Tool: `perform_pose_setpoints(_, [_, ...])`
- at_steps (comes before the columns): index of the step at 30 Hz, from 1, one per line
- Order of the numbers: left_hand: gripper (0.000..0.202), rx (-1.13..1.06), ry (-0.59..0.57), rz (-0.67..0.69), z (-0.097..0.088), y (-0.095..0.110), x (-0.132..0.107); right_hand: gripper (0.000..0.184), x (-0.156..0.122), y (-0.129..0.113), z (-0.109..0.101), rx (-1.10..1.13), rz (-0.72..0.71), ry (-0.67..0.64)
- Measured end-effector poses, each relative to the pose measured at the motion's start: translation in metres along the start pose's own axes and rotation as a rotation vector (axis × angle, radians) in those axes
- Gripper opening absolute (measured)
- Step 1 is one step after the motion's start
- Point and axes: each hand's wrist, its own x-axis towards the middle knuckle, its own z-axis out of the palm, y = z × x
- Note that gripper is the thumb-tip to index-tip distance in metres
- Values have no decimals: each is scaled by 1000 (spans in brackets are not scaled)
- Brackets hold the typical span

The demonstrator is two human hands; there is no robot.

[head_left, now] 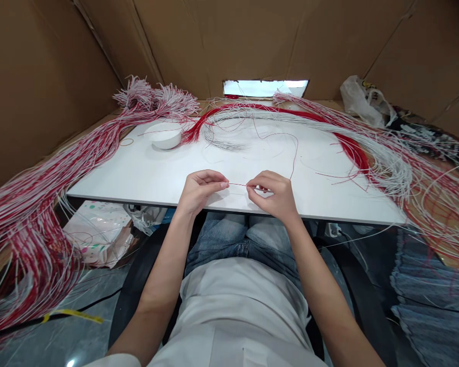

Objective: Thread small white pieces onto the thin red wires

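A thin red wire (237, 184) runs between my two hands just above the front part of the white tabletop (156, 178). My left hand (203, 189) pinches one end of it between thumb and fingers. About a hand's width to the right, my right hand (271, 192) pinches the same wire with thumb and index finger. From behind that hand a length of red wire (297, 148) curves up toward the bundle of red wires (260, 107) and the white wires (302, 118) along the back of the table. The wire tips inside my fingers are hidden.
A white round bowl (166, 136) stands at the back left, near a rubber band (126, 142). Long red-and-white twisted wires (87, 148) drape off the left side; more wires (416, 173) spread over the right. A clear plastic bag (363, 99) lies back right. Cardboard walls (252, 41) enclose the table.
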Motion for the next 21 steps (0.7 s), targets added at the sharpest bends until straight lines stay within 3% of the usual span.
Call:
perform_pose_setpoints(9, [24, 135, 2, 88, 1, -6, -2, 12, 0, 0, 1, 0, 2, -39])
perform_pose_setpoints(16, [21, 158, -128, 138, 14, -8, -6, 12, 1, -1, 1, 20, -16, -83])
perform_pose_setpoints(18, [30, 169, -189, 181, 19, -10, -5, 11, 1, -3, -1, 28, -1, -43])
perform_pose_setpoints(21, [50, 321, -233, 250, 23, -12, -1, 10, 1, -4, -4, 34, 116, 163])
